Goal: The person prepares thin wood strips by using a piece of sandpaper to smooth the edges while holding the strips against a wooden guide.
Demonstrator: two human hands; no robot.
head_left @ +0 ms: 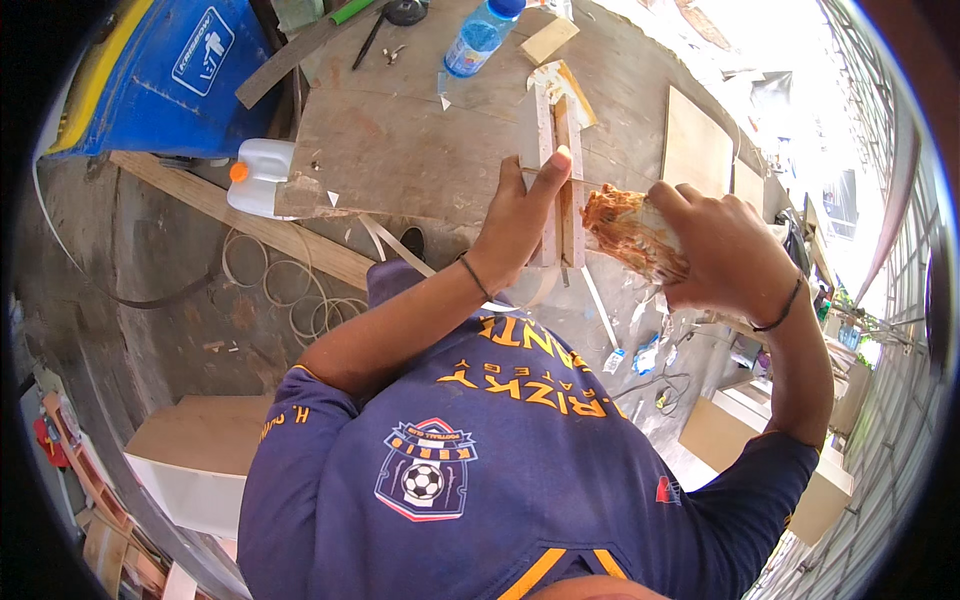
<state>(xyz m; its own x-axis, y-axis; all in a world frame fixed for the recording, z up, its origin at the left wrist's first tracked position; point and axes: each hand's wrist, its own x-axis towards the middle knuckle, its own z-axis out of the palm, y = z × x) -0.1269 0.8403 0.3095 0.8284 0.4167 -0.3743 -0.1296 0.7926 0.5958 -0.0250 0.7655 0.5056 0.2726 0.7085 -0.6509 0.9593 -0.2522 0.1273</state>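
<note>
My left hand (pixel 512 228) is closed around two narrow boards standing on edge side by side. The left board (pixel 533 122) has a pale face; the right board (pixel 572 222) shows a brownish inner side, and a slim gap runs between them. Gripped in my right hand (pixel 735 240) is a container crusted with orange-brown dried glue (pixel 632 232), tilted with its narrower end toward the boards. A thin strip or stick reaches from that end across the boards' edges near my left thumb; its exact kind is unclear.
Beyond the boards, the worktable (pixel 400 150) carries a blue-capped water bottle (pixel 478 42), a small wood block (pixel 549 40) and a flat panel (pixel 697 140). At left are a white jug (pixel 262 178), a blue bin (pixel 170 90), a long plank (pixel 250 220) and coiled edging strips (pixel 290 285).
</note>
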